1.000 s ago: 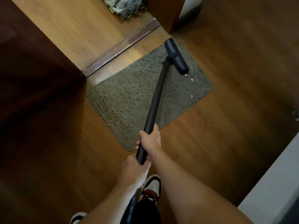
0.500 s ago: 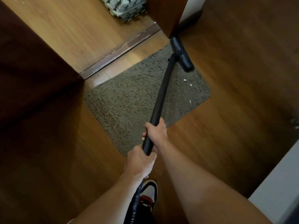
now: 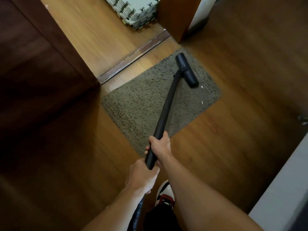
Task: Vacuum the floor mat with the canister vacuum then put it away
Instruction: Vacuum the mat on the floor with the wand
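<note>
A grey-brown shaggy floor mat (image 3: 141,104) lies on the wooden floor in front of a door threshold. The black vacuum wand (image 3: 168,104) runs from my hands up to its black floor head (image 3: 187,70), which rests on the mat's far right part. My right hand (image 3: 160,145) grips the wand higher up. My left hand (image 3: 141,177) grips its lower end, where the ribbed hose (image 3: 137,212) leaves it. Two small white bits (image 3: 202,102) lie on the mat near the head. The canister is out of view.
A dark wooden door (image 3: 41,72) stands at the left. A metal threshold strip (image 3: 133,55) crosses behind the mat, with a stack of grey foam tiles (image 3: 135,10) beyond it. A wooden post (image 3: 176,17) stands at the top right, a pale wall (image 3: 283,189) at the lower right. My shoe (image 3: 164,194) is below my hands.
The floor head was pushed to the mat's far corner, then pulled back toward me onto the mat. Both hands kept their grip on the wand.
</note>
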